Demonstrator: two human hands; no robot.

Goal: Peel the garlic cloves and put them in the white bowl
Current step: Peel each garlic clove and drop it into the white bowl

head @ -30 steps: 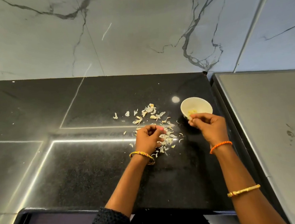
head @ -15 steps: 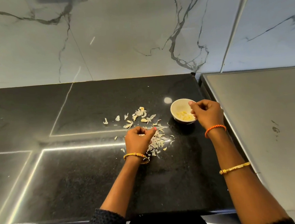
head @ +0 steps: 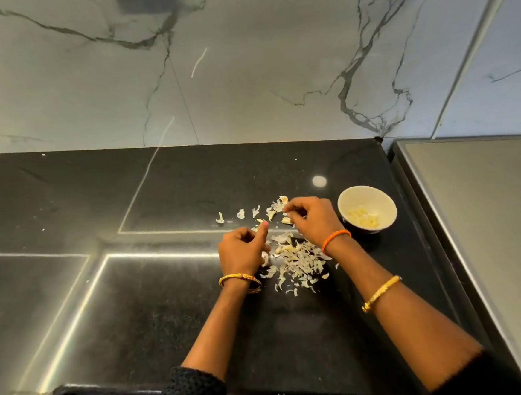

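The white bowl (head: 345,201) stands on the black counter at the right, with several peeled garlic cloves (head: 364,217) inside. Left of it lies a spread of papery garlic peels (head: 298,264). A few unpeeled cloves (head: 286,221) lie at the far side of the spread. My right hand (head: 315,222) reaches over them with fingers curled, and its fingertips pinch a clove there. My left hand (head: 241,251) rests on the counter with fingers curled and the thumb up. A pale garlic piece (head: 269,260) shows under its palm.
The black counter (head: 136,300) runs left and toward me to its front edge. A marble wall (head: 243,74) rises behind it. A grey raised surface (head: 489,226) borders the counter on the right, just past the bowl.
My right hand has left the bowl and moved left to the cloves at the far side of the peel spread. The left hand has stayed curled on the counter.
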